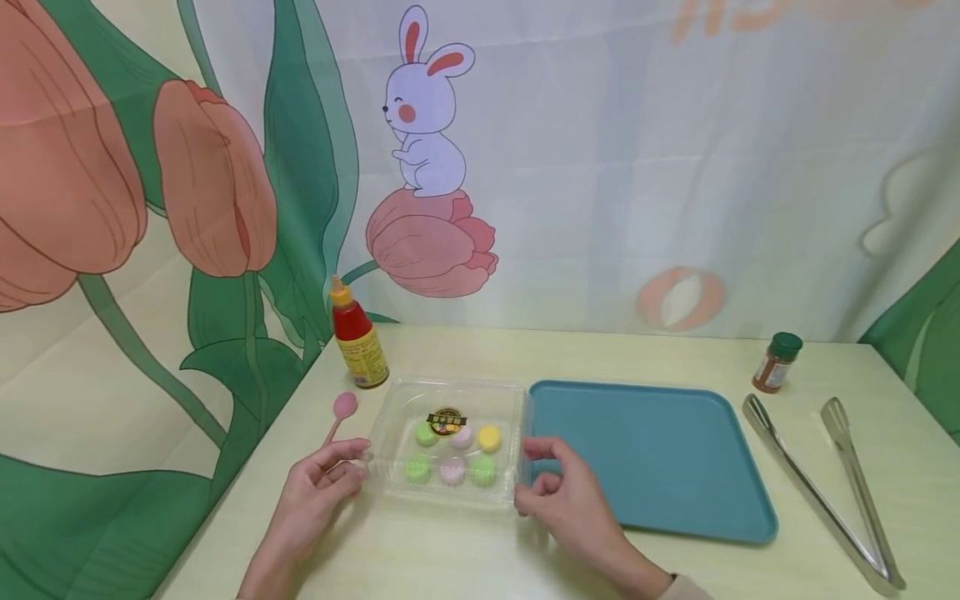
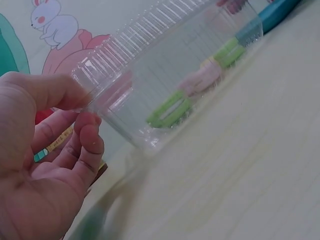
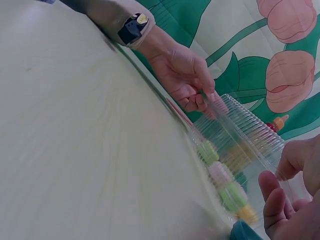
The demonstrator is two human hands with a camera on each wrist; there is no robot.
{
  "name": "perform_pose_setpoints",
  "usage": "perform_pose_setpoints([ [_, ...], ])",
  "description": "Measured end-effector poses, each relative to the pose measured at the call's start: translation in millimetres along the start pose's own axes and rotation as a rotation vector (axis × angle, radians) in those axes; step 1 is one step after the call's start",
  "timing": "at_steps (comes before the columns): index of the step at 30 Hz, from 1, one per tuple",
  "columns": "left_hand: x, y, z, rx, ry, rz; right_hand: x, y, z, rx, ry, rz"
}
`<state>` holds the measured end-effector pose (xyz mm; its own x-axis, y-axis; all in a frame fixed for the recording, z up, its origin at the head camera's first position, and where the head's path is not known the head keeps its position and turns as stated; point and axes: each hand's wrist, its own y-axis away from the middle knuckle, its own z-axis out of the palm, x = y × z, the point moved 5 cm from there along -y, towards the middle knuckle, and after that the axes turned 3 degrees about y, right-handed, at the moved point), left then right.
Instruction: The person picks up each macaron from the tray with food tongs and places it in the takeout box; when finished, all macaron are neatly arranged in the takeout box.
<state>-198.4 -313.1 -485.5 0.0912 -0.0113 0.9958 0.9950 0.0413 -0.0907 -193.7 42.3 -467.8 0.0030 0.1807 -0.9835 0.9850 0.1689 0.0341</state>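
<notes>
A clear plastic box (image 1: 501, 402) with a ribbed, closed lid sits on the table in front of me. Inside it lie several macarons: green ones (image 1: 483, 472), pink ones (image 1: 452, 472) and a yellow one (image 1: 490, 438). A dark and gold label (image 1: 447, 422) is stuck on the lid. My left hand (image 1: 318, 487) pinches the box's left edge, thumb and curled fingers meeting at the rim in the left wrist view. At the opposite side, my right hand (image 1: 566, 496) holds the right edge between thumb and fingers.
Right of the box lies a teal tray (image 1: 645, 458), partly behind my right hand. Metal tongs (image 1: 813, 492) lie spread beyond it, with a green-capped spice jar (image 1: 777, 363) behind. A red sauce bottle (image 1: 362, 346) and a pink spoon (image 1: 345, 406) are at the left.
</notes>
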Motion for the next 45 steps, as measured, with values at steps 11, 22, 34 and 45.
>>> perform_pose_setpoints([
  [11,-3.4,0.5,0.7,-0.011,0.091,-0.054,-1.1,0.3,2.1,0.004,-0.029,0.044],
  [22,-1.9,-0.9,3.1,0.038,0.043,-0.061,-2.0,-0.9,0.8,0.002,-0.028,0.036],
  [34,-3.3,-2.6,1.7,0.057,0.022,-0.093,-3.0,-0.8,-0.3,-0.014,-0.02,0.053],
  [45,-3.7,-3.7,1.4,0.063,0.033,-0.121,-2.5,4.4,-1.2,-0.071,-0.007,0.045],
])
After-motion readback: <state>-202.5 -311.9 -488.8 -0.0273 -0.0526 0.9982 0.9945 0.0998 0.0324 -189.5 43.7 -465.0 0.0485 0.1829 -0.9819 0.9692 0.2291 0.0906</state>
